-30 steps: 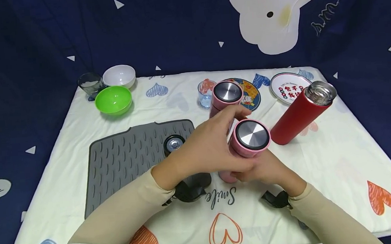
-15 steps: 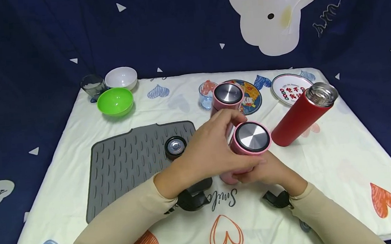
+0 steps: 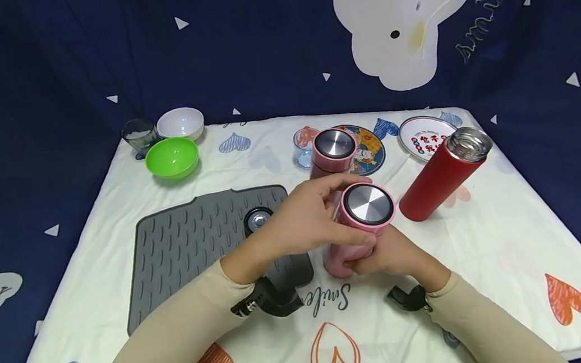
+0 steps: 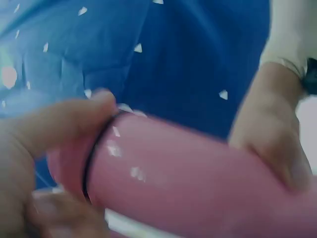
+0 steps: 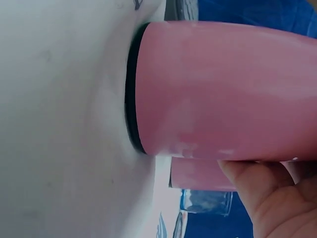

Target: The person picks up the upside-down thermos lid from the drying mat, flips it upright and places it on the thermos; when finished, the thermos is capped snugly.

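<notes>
A pink flask with a steel-topped cap stands at the middle of the cloth, leaning slightly. My left hand grips its upper part, fingers curled round just under the cap. My right hand holds the lower body from the right. In the left wrist view the pink flask lies across the frame, with my fingers at the cap seam. In the right wrist view the flask's black-ringed base touches the cloth. A second capped pink flask stands just behind.
A red flask with no cap stands to the right. A black cap lies on the grey ribbed mat. A green bowl, a white bowl and a dark glass sit back left. A small clear glass, a coaster and a plate sit behind.
Both hands stay on the near pink flask. My left fingers have shifted a little round the cap, and the head view has tipped slightly.
</notes>
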{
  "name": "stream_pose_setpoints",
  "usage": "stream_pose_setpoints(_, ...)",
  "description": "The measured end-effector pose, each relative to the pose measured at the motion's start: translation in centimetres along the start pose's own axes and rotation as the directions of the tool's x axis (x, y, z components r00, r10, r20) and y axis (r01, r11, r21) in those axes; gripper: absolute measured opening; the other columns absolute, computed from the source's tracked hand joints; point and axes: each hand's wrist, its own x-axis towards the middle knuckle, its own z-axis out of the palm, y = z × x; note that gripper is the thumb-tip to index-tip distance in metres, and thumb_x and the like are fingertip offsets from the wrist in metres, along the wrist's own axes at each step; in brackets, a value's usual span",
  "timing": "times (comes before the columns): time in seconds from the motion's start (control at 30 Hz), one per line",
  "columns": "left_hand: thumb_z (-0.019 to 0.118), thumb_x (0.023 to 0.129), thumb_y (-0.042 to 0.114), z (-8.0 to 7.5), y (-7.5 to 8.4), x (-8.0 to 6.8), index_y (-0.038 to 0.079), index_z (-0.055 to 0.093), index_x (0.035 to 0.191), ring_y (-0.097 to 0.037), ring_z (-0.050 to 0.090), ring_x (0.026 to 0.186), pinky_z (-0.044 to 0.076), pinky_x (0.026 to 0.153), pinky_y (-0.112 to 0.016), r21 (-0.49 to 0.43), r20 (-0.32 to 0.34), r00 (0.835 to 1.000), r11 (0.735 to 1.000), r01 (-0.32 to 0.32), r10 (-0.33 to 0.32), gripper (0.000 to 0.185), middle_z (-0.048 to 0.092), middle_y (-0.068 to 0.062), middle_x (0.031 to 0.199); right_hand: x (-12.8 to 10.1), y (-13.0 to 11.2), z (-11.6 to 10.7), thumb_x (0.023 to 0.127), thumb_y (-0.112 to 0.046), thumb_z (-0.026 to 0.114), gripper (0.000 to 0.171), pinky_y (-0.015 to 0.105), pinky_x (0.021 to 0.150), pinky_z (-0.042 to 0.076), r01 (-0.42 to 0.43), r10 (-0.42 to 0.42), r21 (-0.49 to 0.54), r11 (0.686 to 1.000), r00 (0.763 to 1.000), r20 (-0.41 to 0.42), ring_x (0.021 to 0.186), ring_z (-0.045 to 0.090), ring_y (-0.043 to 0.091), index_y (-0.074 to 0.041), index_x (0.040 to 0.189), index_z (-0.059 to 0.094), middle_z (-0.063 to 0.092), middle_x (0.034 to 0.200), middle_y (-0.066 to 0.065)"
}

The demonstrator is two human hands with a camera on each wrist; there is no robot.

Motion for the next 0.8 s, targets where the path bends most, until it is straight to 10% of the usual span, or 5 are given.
stream_pose_setpoints(0.1, 0.092, 0.068, 0.021, -0.3, -0.2, -0.2, 0.019, 0.055, 0.136, -0.006, 0.055, 0.083, 0.045, 0.074, -0.021, -0.058, 0.019, 1.000, 0.998, 0.011, -0.010, 0.077, 0.061, 0.006, 0.094, 0.2, -0.1, 0.1, 0.064, -0.003, 0.083, 0.065, 0.028, 0.087, 0.046, 0.012, -0.012, 0.000, 1.000, 1.000, 0.009, 0.097, 0.056, 0.021, -0.009, 0.122, 0.055, 0.061, 0.112, 0.002)
stream_pose_setpoints(0.27, 0.093, 0.061, 0.042, 0.5, -0.4, -0.2, 0.021, 0.055, 0.128, -0.003, 0.055, 0.101, 0.046, 0.089, -0.023, 0.120, -0.066, 0.996, 0.992, -0.046, 0.054, 0.079, 0.058, 0.010, 0.116, 0.2, -0.3, 0.1, 0.066, -0.009, 0.085, 0.066, 0.029, 0.090, 0.045, 0.028, -0.028, -0.020, 0.999, 1.000, 0.001, 0.101, 0.055, 0.020, -0.011, 0.124, 0.055, 0.060, 0.114, 0.000)
stream_pose_setpoints(0.47, 0.089, 0.071, 0.011, -0.3, -2.0, 0.4, 0.013, 0.055, 0.135, -0.010, 0.058, 0.082, 0.049, 0.080, -0.024, -0.198, 0.094, 0.989, 0.976, -0.095, 0.116, 0.072, 0.066, 0.002, 0.102, 0.4, -0.5, 0.1, 0.064, -0.009, 0.085, 0.066, 0.029, 0.088, 0.047, -0.014, 0.015, -0.029, 0.999, 1.000, 0.024, 0.099, 0.057, 0.020, -0.007, 0.122, 0.053, 0.059, 0.113, 0.001)
stream_pose_setpoints(0.67, 0.090, 0.064, 0.046, 0.3, -0.2, -0.6, 0.021, 0.054, 0.126, -0.002, 0.054, 0.097, 0.046, 0.083, -0.024, 0.222, -0.104, 0.991, 0.973, -0.056, 0.081, 0.076, 0.056, 0.013, 0.111, 0.6, -0.2, 0.0, 0.067, -0.013, 0.086, 0.064, 0.030, 0.090, 0.046, 0.031, -0.030, -0.024, 0.999, 0.999, 0.044, 0.101, 0.055, 0.020, -0.012, 0.123, 0.055, 0.060, 0.114, -0.001)
stream_pose_setpoints(0.8, 0.091, 0.067, 0.031, 0.2, -0.2, -0.3, 0.019, 0.061, 0.126, -0.004, 0.057, 0.087, 0.047, 0.076, -0.023, 0.067, -0.073, 0.995, 0.996, -0.067, 0.072, 0.067, 0.062, 0.012, 0.099, 0.3, -0.2, -0.2, 0.064, -0.013, 0.089, 0.078, 0.029, 0.094, 0.045, 0.007, -0.007, -0.011, 1.000, 1.000, 0.020, 0.107, 0.054, 0.020, -0.010, 0.130, 0.049, 0.056, 0.121, 0.001)
